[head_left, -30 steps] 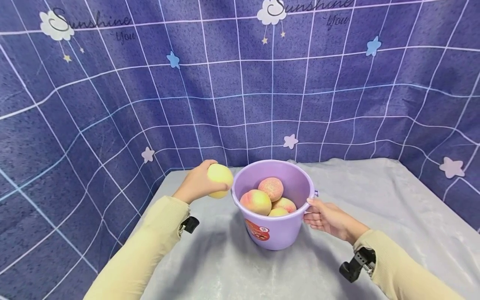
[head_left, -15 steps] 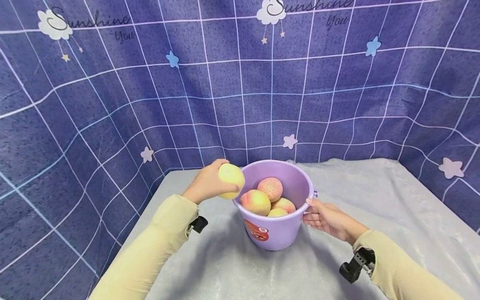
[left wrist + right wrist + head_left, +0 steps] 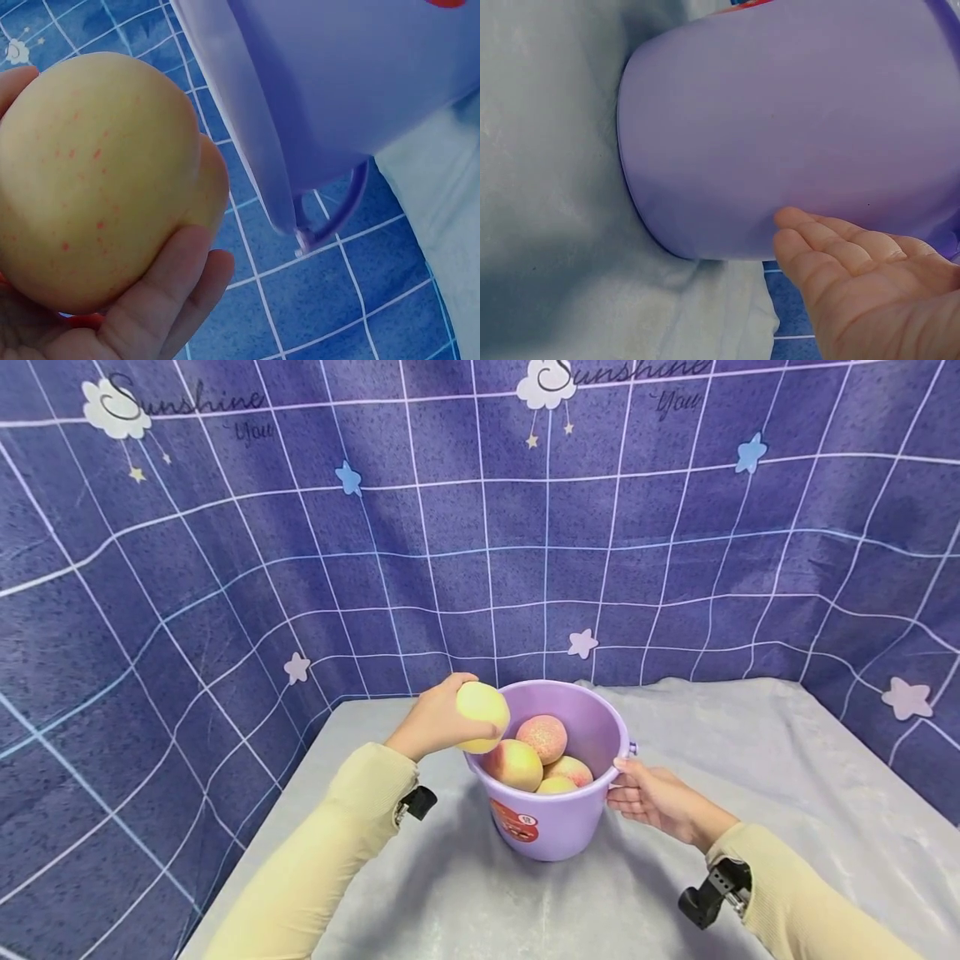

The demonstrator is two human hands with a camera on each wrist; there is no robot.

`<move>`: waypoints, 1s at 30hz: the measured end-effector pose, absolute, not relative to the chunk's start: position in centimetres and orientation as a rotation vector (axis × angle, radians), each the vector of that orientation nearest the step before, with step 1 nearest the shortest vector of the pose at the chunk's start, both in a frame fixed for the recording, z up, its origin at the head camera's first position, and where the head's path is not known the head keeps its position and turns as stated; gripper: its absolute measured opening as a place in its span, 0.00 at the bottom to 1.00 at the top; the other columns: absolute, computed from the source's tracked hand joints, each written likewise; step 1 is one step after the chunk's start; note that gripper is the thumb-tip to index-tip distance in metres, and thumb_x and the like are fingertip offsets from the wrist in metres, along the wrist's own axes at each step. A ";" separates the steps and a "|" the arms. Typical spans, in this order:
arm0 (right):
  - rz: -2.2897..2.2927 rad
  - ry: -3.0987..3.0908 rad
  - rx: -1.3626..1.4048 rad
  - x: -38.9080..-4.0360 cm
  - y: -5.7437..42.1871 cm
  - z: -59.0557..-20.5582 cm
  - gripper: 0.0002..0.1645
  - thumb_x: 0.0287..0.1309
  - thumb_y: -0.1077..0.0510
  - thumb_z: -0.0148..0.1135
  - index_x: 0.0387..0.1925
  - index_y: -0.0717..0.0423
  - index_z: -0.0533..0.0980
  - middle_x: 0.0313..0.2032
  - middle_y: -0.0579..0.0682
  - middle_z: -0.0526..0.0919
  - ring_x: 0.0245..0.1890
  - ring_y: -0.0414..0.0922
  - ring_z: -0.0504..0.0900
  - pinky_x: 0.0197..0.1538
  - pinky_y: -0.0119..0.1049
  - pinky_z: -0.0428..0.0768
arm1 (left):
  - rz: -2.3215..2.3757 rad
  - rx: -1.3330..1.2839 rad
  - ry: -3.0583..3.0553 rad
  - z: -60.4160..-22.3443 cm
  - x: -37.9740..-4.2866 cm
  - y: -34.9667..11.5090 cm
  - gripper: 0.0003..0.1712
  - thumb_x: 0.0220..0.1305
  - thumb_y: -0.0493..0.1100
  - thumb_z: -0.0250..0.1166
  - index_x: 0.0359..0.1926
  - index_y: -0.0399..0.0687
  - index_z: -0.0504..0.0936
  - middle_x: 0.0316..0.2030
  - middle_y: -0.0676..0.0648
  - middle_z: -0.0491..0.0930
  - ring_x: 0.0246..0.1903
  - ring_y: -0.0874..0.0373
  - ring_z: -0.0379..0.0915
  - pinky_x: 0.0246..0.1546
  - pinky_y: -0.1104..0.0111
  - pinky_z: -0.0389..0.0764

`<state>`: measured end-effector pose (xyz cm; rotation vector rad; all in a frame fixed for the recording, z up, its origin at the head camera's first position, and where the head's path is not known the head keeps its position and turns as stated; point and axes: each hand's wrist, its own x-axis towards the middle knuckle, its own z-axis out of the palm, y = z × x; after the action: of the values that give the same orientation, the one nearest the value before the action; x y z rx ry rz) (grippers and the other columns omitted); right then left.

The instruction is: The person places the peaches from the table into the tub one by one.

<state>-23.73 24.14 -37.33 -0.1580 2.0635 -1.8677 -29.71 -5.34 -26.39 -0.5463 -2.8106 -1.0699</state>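
My left hand point(image 3: 437, 720) grips a pale yellow peach point(image 3: 482, 710) at the left rim of a purple bucket point(image 3: 558, 827). In the left wrist view the peach point(image 3: 97, 180) shows small red specks, and a second rounded part bulges behind it; whether that is another fruit I cannot tell. Several pink and yellow peaches point(image 3: 543, 737) lie inside the upright bucket. My right hand point(image 3: 660, 797) holds the bucket's right rim, thumb at the edge and fingers beneath it. Those fingers point(image 3: 817, 247) lie along the outer wall in the right wrist view.
A light grey cloth point(image 3: 750, 760) covers the table under the bucket. Behind and to the left hangs a dark blue curtain point(image 3: 450, 577) with a white grid, stars and clouds. Black straps with cameras point(image 3: 716, 892) sit on both wrists. A purple handle end point(image 3: 345, 210) hangs at the bucket's rim.
My left hand has carried the yellow peach rightward, from beside the bucket to over its left rim. The right hand and the bucket have stayed in place.
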 end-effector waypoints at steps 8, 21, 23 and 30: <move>-1.867 2.049 -0.171 -23.8 24.0 -37.1 0.45 0.70 0.44 0.35 0.63 0.87 0.48 0.60 0.80 0.59 0.62 0.69 0.62 0.64 0.57 0.60 | -1.142 -0.565 -2.802 -26.2 -29.5 -3.7 0.43 0.37 0.47 0.74 0.59 0.46 0.72 0.44 0.43 0.80 0.42 0.49 0.75 0.44 0.58 0.75; -1.869 2.048 -0.148 -23.8 24.0 -37.2 0.44 0.69 0.45 0.35 0.62 0.87 0.49 0.60 0.80 0.59 0.62 0.69 0.62 0.64 0.57 0.60 | -1.075 -0.629 -2.816 -25.9 -29.5 -1.6 0.43 0.39 0.49 0.74 0.61 0.47 0.71 0.46 0.45 0.79 0.43 0.50 0.75 0.45 0.59 0.75; -1.873 2.044 -0.150 -23.7 24.1 -37.3 0.44 0.69 0.45 0.35 0.63 0.86 0.48 0.60 0.79 0.59 0.62 0.69 0.62 0.64 0.57 0.59 | -1.052 -0.640 -2.826 -25.8 -29.6 -1.4 0.43 0.39 0.50 0.74 0.61 0.47 0.71 0.46 0.45 0.79 0.43 0.51 0.75 0.45 0.59 0.75; -1.873 2.036 -0.161 -23.7 24.3 -37.4 0.45 0.69 0.45 0.35 0.63 0.87 0.47 0.61 0.80 0.58 0.63 0.69 0.60 0.64 0.57 0.59 | -0.986 -0.683 -2.844 -25.5 -29.9 -0.5 0.43 0.41 0.50 0.73 0.61 0.46 0.71 0.48 0.46 0.79 0.44 0.51 0.75 0.46 0.60 0.74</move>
<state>-23.73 24.27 -37.37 -0.1611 2.0362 -1.8733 -29.93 -0.54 -25.46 -0.6825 -2.8436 -0.9858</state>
